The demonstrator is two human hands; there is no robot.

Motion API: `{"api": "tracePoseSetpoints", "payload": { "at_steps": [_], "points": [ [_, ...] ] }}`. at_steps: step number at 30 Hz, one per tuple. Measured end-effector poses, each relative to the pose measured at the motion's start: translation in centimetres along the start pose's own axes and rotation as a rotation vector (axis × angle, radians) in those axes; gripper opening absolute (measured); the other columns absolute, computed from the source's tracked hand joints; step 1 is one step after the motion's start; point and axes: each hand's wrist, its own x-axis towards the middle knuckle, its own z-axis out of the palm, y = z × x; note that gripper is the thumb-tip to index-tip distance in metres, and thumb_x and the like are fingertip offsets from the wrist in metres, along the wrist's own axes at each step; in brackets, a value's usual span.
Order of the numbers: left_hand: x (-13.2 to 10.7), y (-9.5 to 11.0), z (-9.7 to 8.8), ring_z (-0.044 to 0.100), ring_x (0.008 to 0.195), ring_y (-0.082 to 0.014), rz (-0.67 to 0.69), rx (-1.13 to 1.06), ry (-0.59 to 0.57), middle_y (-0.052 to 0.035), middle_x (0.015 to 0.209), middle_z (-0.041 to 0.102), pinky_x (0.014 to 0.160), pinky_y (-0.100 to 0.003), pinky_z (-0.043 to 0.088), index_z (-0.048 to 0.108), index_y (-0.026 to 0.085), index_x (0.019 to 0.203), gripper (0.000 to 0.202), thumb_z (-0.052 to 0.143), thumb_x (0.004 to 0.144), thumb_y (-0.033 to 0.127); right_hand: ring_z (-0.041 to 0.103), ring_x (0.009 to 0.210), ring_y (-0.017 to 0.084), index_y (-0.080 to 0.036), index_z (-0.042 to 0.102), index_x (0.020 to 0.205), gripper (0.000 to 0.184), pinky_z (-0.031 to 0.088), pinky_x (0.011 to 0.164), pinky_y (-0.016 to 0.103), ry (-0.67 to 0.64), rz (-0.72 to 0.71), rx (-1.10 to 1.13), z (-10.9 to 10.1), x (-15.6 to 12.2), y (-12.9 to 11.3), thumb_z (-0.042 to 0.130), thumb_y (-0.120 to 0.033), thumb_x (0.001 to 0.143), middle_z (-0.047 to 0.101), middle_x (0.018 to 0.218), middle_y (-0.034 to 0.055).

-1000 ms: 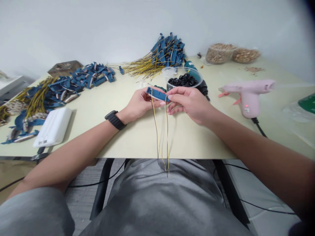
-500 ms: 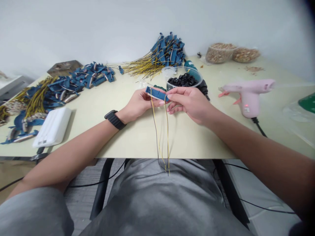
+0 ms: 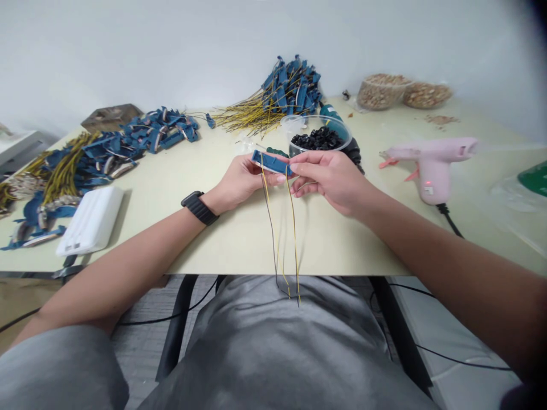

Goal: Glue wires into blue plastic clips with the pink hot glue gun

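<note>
A small blue plastic strip-shaped part [image 3: 272,163] with a pale lower edge is held up over the table, tilted slightly down to the right. Yellow and black wires [image 3: 294,233] hang from it past the table's front edge. My left hand [image 3: 240,181], with a black watch on its wrist, is closed around the part's left end and underside. My right hand [image 3: 327,176] pinches the right end, where one pair of wires comes off. Just behind the hands stands a clear tub [image 3: 348,136] of small black pieces.
Blue parts with yellow wires lie in a left heap [image 3: 162,131] and a back pile [image 3: 290,85]. A pink glue gun [image 3: 433,165] stands at right, its light red. A white power bank [image 3: 92,219] lies left. Bags of tan pieces [image 3: 382,94] sit at the back.
The lower ends of the hanging wires have swung slightly to the right. Both hands keep their hold on the blue part almost unmoved.
</note>
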Motion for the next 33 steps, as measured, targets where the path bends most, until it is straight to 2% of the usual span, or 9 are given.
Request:
{"api": "tracePoseSetpoints", "payload": {
  "at_steps": [7, 11, 16, 18, 21, 24, 26, 29, 33],
  "points": [
    [0.4, -0.6, -0.3, 0.082, 0.096, -0.0205, 0.087, -0.025, -0.01, -0.0026, 0.104, 0.089, 0.104, -0.039, 0.064, 0.092, 0.024, 0.107, 0.058, 0.115, 0.062, 0.053, 0.074, 0.06, 0.013, -0.018, 0.077, 0.092, 0.014, 0.066, 0.062, 0.025, -0.006, -0.01, 0.022, -0.1, 0.2, 0.2, 0.089, -0.015, 0.098, 0.076, 0.075, 0.0017],
    [0.6, -0.8, -0.4, 0.083, 0.094, -0.0208, 0.103, -0.012, -0.006, -0.0024, 0.103, 0.089, 0.103, -0.04, 0.067, 0.091, 0.025, 0.106, 0.057, 0.113, 0.065, 0.057, 0.075, 0.06, 0.014, -0.019, 0.074, 0.095, 0.014, 0.068, 0.062, 0.026, -0.002, -0.001, 0.029, -0.2, 0.5, 0.5, 0.084, -0.014, 0.102, 0.077, 0.077, 0.0022],
    [0.6, -0.7, -0.6, 0.083, 0.097, -0.0224, 0.121, 0.066, 0.038, -0.0046, 0.107, 0.089, 0.098, -0.041, 0.069, 0.09, 0.023, 0.106, 0.059, 0.112, 0.065, 0.059, 0.075, 0.059, 0.015, -0.02, 0.069, 0.097, 0.018, 0.067, 0.058, 0.027, -0.008, 0.043, -0.02, 0.0, 0.2, 0.2, 0.085, -0.024, 0.106, 0.082, 0.084, 0.006],
    [0.7, -0.7, -0.7, 0.082, 0.1, -0.0224, 0.149, 0.094, 0.052, -0.0055, 0.111, 0.089, 0.097, -0.04, 0.069, 0.089, 0.022, 0.105, 0.061, 0.113, 0.064, 0.06, 0.072, 0.053, 0.016, -0.021, 0.067, 0.096, 0.019, 0.062, 0.05, 0.026, -0.008, 0.053, -0.065, 0.2, 0.0, 0.1, 0.079, -0.026, 0.11, 0.08, 0.077, 0.0048],
    [0.8, -0.9, -0.7, 0.083, 0.1, -0.0221, 0.175, 0.116, 0.046, -0.0058, 0.112, 0.089, 0.095, -0.039, 0.069, 0.089, 0.022, 0.106, 0.062, 0.112, 0.064, 0.061, 0.062, 0.042, 0.014, -0.022, 0.066, 0.088, 0.028, 0.048, 0.037, 0.024, -0.031, 0.056, -0.134, 0.3, -0.3, 0.0, 0.075, -0.032, 0.113, 0.07, 0.061, 0.0008],
    [0.8, -0.9, -0.7, 0.085, 0.1, -0.0232, 0.188, 0.118, 0.034, -0.0056, 0.108, 0.088, 0.095, -0.04, 0.069, 0.088, 0.021, 0.106, 0.062, 0.112, 0.066, 0.061, 0.054, 0.038, 0.011, -0.019, 0.069, 0.078, 0.041, 0.038, 0.034, 0.023, -0.072, 0.068, -0.157, 0.2, -0.4, 0.0, 0.073, -0.039, 0.114, 0.063, 0.054, 0.0007],
    [0.7, -0.9, -0.7, 0.085, 0.098, -0.0234, 0.184, 0.112, 0.028, -0.0055, 0.104, 0.088, 0.095, -0.041, 0.07, 0.087, 0.021, 0.106, 0.061, 0.111, 0.067, 0.061, 0.05, 0.038, 0.009, -0.017, 0.073, 0.075, 0.044, 0.035, 0.035, 0.022, -0.09, 0.073, -0.148, 0.1, -0.5, 0.1, 0.071, -0.036, 0.114, 0.06, 0.053, 0.0006],
    [0.6, -0.8, -0.6, 0.085, 0.096, -0.0228, 0.164, 0.102, 0.016, -0.005, 0.101, 0.087, 0.095, -0.041, 0.07, 0.087, 0.02, 0.105, 0.06, 0.112, 0.067, 0.059, 0.046, 0.04, 0.008, -0.015, 0.078, 0.076, 0.037, 0.031, 0.037, 0.021, -0.107, 0.059, -0.132, 0.0, -0.5, 0.1, 0.074, -0.027, 0.11, 0.056, 0.051, -0.0011],
    [0.6, -0.7, -0.6, 0.085, 0.096, -0.0219, 0.146, 0.092, 0.004, -0.004, 0.1, 0.087, 0.095, -0.039, 0.071, 0.087, 0.021, 0.107, 0.06, 0.113, 0.066, 0.058, 0.045, 0.039, 0.007, -0.016, 0.078, 0.074, 0.033, 0.029, 0.037, 0.022, -0.109, 0.057, -0.117, 0.0, -0.5, 0.0, 0.075, -0.019, 0.106, 0.055, 0.051, -0.0019]
  ]
}}
